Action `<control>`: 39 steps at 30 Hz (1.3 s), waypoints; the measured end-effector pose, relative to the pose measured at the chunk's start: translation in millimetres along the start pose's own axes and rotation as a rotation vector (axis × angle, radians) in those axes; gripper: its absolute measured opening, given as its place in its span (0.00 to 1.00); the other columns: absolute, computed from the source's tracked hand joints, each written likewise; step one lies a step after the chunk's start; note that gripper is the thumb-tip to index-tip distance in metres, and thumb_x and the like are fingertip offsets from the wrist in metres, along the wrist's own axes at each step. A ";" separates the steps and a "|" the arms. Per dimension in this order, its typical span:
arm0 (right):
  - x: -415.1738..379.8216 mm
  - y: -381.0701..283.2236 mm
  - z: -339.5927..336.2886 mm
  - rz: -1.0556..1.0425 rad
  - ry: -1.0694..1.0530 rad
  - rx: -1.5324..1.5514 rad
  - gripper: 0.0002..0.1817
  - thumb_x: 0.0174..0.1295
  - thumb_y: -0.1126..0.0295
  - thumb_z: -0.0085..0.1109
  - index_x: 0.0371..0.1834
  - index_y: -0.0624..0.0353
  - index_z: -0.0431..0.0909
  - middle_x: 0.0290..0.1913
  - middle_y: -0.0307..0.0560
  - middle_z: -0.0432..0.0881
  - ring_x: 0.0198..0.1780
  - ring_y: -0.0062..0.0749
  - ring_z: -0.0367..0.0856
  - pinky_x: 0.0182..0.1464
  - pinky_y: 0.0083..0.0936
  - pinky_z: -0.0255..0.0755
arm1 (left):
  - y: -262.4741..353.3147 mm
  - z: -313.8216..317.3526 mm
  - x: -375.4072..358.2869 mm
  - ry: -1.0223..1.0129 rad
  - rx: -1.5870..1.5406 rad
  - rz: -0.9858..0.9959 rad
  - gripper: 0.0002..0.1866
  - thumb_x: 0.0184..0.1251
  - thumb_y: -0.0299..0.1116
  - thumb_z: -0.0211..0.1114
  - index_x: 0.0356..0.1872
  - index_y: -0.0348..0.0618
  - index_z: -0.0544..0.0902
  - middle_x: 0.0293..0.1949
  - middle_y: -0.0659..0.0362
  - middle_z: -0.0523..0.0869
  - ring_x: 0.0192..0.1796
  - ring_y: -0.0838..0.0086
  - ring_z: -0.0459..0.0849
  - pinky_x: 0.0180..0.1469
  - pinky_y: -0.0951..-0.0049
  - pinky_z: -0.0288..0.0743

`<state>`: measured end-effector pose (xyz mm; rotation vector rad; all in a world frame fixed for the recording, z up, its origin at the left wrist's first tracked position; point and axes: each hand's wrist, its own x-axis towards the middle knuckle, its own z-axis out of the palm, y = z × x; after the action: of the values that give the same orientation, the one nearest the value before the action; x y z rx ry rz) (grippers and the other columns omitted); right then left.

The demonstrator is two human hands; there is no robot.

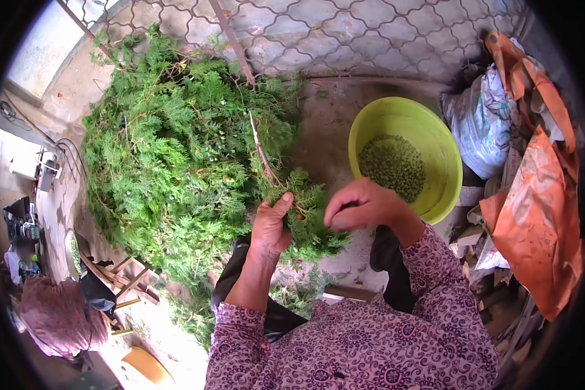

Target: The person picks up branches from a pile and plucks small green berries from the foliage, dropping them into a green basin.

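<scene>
My left hand [270, 226] is closed around a leafy conifer branch [261, 153], its thumb pressed along the stem. The branch's bare, peeled end points up and away, and green sprays [309, 227] hang by the hand. To the right of those sprays, my right hand [364, 207] is apart from them, fingers curled in toward the thumb. Whether anything small sits in those fingers is hidden. Just beyond it stands a yellow-green basin [450, 153] with many small green cones [396, 166] on its bottom.
A large heap of cut conifer branches [169, 149] fills the left side, reaching a metal lattice [344, 39]. At right are a white sack [478, 133] and an orange tarp [536, 221]. On the left, another person [62, 315] sits near a wooden frame [133, 279].
</scene>
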<state>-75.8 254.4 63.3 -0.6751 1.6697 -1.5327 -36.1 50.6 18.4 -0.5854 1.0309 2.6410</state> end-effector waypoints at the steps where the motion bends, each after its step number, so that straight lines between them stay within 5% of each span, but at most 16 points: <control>1: -3.9 2.6 -5.8 -0.032 0.156 -0.031 0.08 0.50 0.71 0.59 0.32 0.62 0.79 0.24 0.35 0.78 0.24 0.12 0.72 0.26 0.14 0.65 | 0.8 -0.8 -0.6 0.001 -0.003 0.006 0.08 0.57 0.26 0.63 0.38 0.42 0.78 0.33 0.61 0.82 0.35 0.74 0.81 0.36 0.71 0.77; 4: -9.6 28.6 -36.7 -0.194 0.669 -0.336 0.13 0.49 0.71 0.59 0.40 0.61 0.78 0.33 0.42 0.80 0.31 0.20 0.76 0.33 0.17 0.69 | -1.3 -6.0 -3.4 -0.119 0.113 -0.033 0.10 0.56 0.25 0.63 0.40 0.42 0.78 0.35 0.61 0.83 0.36 0.75 0.81 0.37 0.72 0.77; 5: -14.4 35.0 -48.3 -0.203 0.666 -0.347 0.13 0.49 0.71 0.59 0.40 0.61 0.78 0.33 0.42 0.80 0.31 0.20 0.76 0.33 0.17 0.69 | -4.4 -10.1 -2.6 -0.175 0.147 -0.043 0.11 0.56 0.25 0.63 0.41 0.42 0.78 0.35 0.61 0.83 0.36 0.76 0.81 0.38 0.73 0.77; 7: -25.6 46.9 -68.0 0.107 0.986 -0.840 0.19 0.46 0.68 0.62 0.43 0.64 0.76 0.42 0.52 0.79 0.37 0.29 0.78 0.40 0.25 0.71 | -5.4 -14.8 -2.7 -0.263 0.226 -0.042 0.12 0.56 0.24 0.64 0.43 0.41 0.78 0.36 0.62 0.83 0.36 0.79 0.80 0.41 0.79 0.75; 11: -32.1 67.1 -78.4 0.176 1.044 -1.386 0.26 0.45 0.67 0.64 0.52 0.59 0.73 0.49 0.52 0.76 0.48 0.33 0.75 0.49 0.22 0.68 | 0.0 -7.9 -15.3 -0.384 0.553 -0.029 0.08 0.55 0.27 0.65 0.38 0.40 0.80 0.33 0.65 0.83 0.35 0.83 0.78 0.40 0.81 0.72; 13: -22.6 43.2 -68.4 0.130 0.816 -0.701 0.32 0.47 0.67 0.65 0.58 0.60 0.66 0.52 0.53 0.73 0.52 0.33 0.73 0.51 0.23 0.67 | -3.1 -8.8 -18.0 -0.464 0.637 -0.082 0.07 0.56 0.27 0.64 0.37 0.40 0.80 0.32 0.66 0.82 0.34 0.84 0.76 0.39 0.81 0.71; 16: 1.9 34.1 -46.8 0.009 0.600 -0.278 0.34 0.49 0.68 0.65 0.60 0.63 0.62 0.49 0.51 0.74 0.51 0.31 0.72 0.52 0.24 0.67 | -15.2 -8.0 -25.1 -0.584 0.759 -0.162 0.07 0.58 0.28 0.62 0.37 0.40 0.80 0.31 0.67 0.81 0.33 0.86 0.74 0.37 0.82 0.69; 24: 49.5 51.9 -9.2 -0.132 0.601 -0.124 0.16 0.62 0.73 0.49 0.53 0.65 0.67 0.41 0.46 0.77 0.43 0.21 0.75 0.47 0.18 0.68 | -21.8 -7.5 -23.5 -0.767 1.169 -0.241 0.11 0.58 0.32 0.62 0.39 0.37 0.78 0.29 0.66 0.80 0.32 0.86 0.73 0.33 0.82 0.69; 26: 52.8 54.0 -2.6 -0.287 0.703 -0.203 0.14 0.60 0.68 0.52 0.45 0.65 0.72 0.25 0.42 0.75 0.26 0.20 0.72 0.32 0.20 0.68 | -6.0 -14.8 -19.2 -0.910 1.110 -0.001 0.13 0.57 0.36 0.64 0.38 0.37 0.79 0.31 0.62 0.82 0.32 0.82 0.76 0.33 0.80 0.72; 28: 44.6 39.3 5.6 -0.229 0.647 -0.295 0.12 0.61 0.70 0.50 0.44 0.65 0.71 0.29 0.44 0.77 0.32 0.22 0.75 0.37 0.20 0.69 | 31.9 -11.4 -23.5 -0.491 1.020 -0.006 0.15 0.56 0.39 0.65 0.38 0.39 0.80 0.33 0.58 0.83 0.33 0.76 0.80 0.35 0.76 0.75; 30: 39.6 28.6 16.5 -0.183 0.589 -0.388 0.10 0.62 0.72 0.48 0.43 0.66 0.71 0.34 0.46 0.79 0.37 0.25 0.78 0.42 0.21 0.70 | 37.9 -25.9 -2.7 -0.113 0.545 0.345 0.18 0.56 0.42 0.64 0.42 0.40 0.79 0.36 0.56 0.83 0.34 0.71 0.82 0.38 0.71 0.78; 33: 38.0 27.9 40.0 -0.350 0.588 -0.504 0.09 0.59 0.70 0.50 0.40 0.62 0.73 0.33 0.51 0.76 0.35 0.42 0.75 0.37 0.32 0.68 | 39.2 -30.6 11.0 0.166 0.484 0.350 0.21 0.58 0.43 0.63 0.46 0.38 0.75 0.40 0.53 0.81 0.36 0.67 0.82 0.40 0.69 0.77; 34: 37.6 27.4 46.1 -0.355 0.580 -0.502 0.09 0.59 0.70 0.50 0.40 0.62 0.73 0.33 0.51 0.76 0.35 0.42 0.75 0.37 0.32 0.68 | 33.1 -25.1 13.1 0.163 0.433 0.315 0.25 0.57 0.46 0.64 0.46 0.35 0.74 0.38 0.57 0.80 0.34 0.73 0.80 0.37 0.75 0.75; 39: 33.1 22.2 71.9 -0.472 0.472 -0.584 0.08 0.55 0.71 0.54 0.38 0.60 0.72 0.29 0.50 0.73 0.32 0.46 0.74 0.36 0.36 0.68 | 31.9 -21.1 21.4 0.107 0.309 0.115 0.30 0.55 0.49 0.64 0.46 0.30 0.71 0.38 0.52 0.79 0.35 0.73 0.79 0.38 0.75 0.75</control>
<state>-33.9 189.1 36.0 -1.1378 2.4989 -1.6034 -61.0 14.8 13.6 -0.6170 1.5107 2.4918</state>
